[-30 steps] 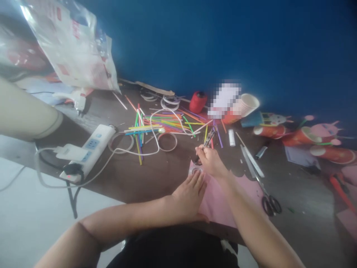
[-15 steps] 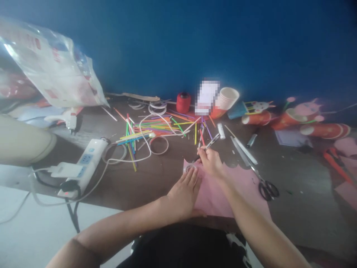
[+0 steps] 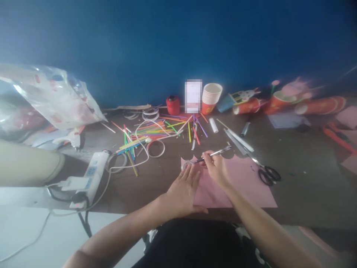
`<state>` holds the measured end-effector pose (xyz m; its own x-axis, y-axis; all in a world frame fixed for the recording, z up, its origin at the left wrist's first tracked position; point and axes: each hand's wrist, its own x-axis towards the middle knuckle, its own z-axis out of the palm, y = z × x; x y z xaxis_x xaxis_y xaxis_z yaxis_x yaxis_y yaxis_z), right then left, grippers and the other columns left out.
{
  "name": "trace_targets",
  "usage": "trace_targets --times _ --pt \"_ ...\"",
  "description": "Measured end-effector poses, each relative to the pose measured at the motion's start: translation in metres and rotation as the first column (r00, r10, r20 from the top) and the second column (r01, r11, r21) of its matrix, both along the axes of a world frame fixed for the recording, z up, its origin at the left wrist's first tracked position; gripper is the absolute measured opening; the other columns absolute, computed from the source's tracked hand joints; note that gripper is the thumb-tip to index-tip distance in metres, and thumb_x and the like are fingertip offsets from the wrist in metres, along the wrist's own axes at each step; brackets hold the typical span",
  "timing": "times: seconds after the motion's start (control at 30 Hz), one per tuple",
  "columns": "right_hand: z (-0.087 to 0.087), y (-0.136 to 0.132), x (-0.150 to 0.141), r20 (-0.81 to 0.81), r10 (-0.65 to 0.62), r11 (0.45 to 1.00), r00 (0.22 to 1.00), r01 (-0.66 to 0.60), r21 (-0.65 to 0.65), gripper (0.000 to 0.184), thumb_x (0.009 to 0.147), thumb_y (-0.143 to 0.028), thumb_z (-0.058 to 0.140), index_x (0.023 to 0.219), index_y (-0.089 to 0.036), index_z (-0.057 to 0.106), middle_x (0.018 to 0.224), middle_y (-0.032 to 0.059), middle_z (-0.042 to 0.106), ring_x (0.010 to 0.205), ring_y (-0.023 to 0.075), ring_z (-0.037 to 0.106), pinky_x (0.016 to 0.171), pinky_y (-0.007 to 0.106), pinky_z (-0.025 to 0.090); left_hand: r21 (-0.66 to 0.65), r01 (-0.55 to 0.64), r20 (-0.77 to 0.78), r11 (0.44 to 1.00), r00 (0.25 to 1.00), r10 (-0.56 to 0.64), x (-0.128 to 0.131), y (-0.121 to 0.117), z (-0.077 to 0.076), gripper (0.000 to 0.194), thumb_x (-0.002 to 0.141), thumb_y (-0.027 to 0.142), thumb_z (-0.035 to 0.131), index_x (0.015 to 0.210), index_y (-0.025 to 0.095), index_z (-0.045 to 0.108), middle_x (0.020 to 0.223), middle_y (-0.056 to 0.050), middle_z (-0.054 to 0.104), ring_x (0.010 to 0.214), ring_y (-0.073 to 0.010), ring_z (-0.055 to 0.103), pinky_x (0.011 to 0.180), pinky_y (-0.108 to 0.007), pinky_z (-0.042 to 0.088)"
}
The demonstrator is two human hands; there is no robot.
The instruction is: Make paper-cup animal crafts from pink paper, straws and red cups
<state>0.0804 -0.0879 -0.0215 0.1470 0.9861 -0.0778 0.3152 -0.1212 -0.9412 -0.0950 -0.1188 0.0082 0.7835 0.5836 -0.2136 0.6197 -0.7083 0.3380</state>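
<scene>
A sheet of pink paper with a scalloped far edge lies on the table in front of me. My left hand is spread flat over its left side, thumb stretched out. The fingertips press on a small clear ring, seemingly a roll of tape, at the sheet's far left corner. My right hand is closed around a pen, whose tip points left toward the ring. Scissors with black handles rest against the paper's right edge.
Colourful sticks lie scattered beyond my left hand. A white power strip with a looping cable stands at left. Along the wall are a red spool, stacked paper cups and a plastic bag. A utility knife lies at right.
My right hand has shifted along the paper's edge, and the pen now lies at a lower slant, pointing left. My left hand stays on the ring. The camera view has moved slightly.
</scene>
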Motion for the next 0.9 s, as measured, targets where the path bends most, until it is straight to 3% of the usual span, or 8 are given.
trace_targets --times 0.43,0.57,0.63,0.73,0.8,0.9 --pt "0.008 -0.043 0.001 0.084 -0.026 0.991 0.996 0.015 0.131 0.024 0.089 -0.037 0.045 0.081 -0.018 0.058 0.067 0.0031 0.064 0.06 0.0164 0.06 0.057 0.024 0.044 -0.007 -0.009 -0.041 1.0 0.999 0.009 0.003 0.0 0.006 0.117 0.062 0.084 0.038 0.143 0.004 0.012 0.149 -0.025 0.009 0.138 -0.0372 0.0 0.11 -0.05 0.013" --pt "0.005 -0.051 -0.001 -0.045 -0.046 0.978 0.998 0.054 0.201 0.022 0.09 -0.033 0.044 0.081 -0.018 0.057 0.068 0.0027 0.061 0.06 0.0152 0.057 0.055 0.025 0.043 -0.023 -0.03 -0.016 0.999 0.999 0.029 0.004 0.002 0.014 0.114 0.064 0.08 0.045 0.143 0.003 0.013 0.148 -0.026 0.015 0.137 -0.0371 0.007 0.11 -0.05 0.018" --pt "0.003 -0.052 -0.002 -0.11 -0.077 0.967 0.991 0.102 0.235 0.021 0.091 -0.033 0.042 0.085 -0.019 0.057 0.073 0.0039 0.062 0.063 0.0157 0.057 0.056 0.026 0.044 -0.031 -0.051 0.009 0.998 0.999 0.051 0.004 0.006 0.02 0.098 0.075 0.069 0.045 0.142 0.004 0.014 0.147 -0.024 0.021 0.137 -0.0337 0.015 0.109 -0.047 0.023" --pt "0.001 -0.053 -0.002 -0.094 -0.068 0.966 0.993 0.089 0.243 0.02 0.09 -0.031 0.043 0.087 -0.019 0.059 0.079 0.0044 0.063 0.067 0.0158 0.057 0.06 0.027 0.045 -0.034 -0.1 0.054 0.994 0.993 0.102 0.003 0.014 0.026 0.065 0.09 0.036 0.037 0.143 0.009 0.012 0.144 -0.02 0.031 0.134 -0.0242 0.029 0.107 -0.039 0.031" --pt "0.0 -0.055 -0.002 -0.05 -0.046 0.972 0.998 0.057 0.228 0.02 0.09 -0.031 0.044 0.083 -0.019 0.059 0.076 0.0032 0.062 0.066 0.0156 0.056 0.061 0.027 0.044 -0.015 -0.128 0.071 0.992 0.989 0.129 0.003 0.019 0.025 0.059 0.09 0.021 0.034 0.143 0.012 0.012 0.139 -0.017 0.041 0.129 -0.0211 0.039 0.103 -0.037 0.037" --pt "0.002 -0.057 -0.001 -0.016 -0.014 0.975 1.0 0.017 0.223 0.022 0.09 -0.03 0.042 0.083 -0.018 0.059 0.077 0.0032 0.062 0.072 0.0163 0.058 0.066 0.028 0.045 0.06 -0.171 0.037 0.983 0.985 0.169 0.004 0.026 0.022 0.055 0.088 0.014 0.034 0.141 0.013 0.02 0.125 -0.015 0.055 0.113 -0.0221 0.054 0.091 -0.038 0.046"
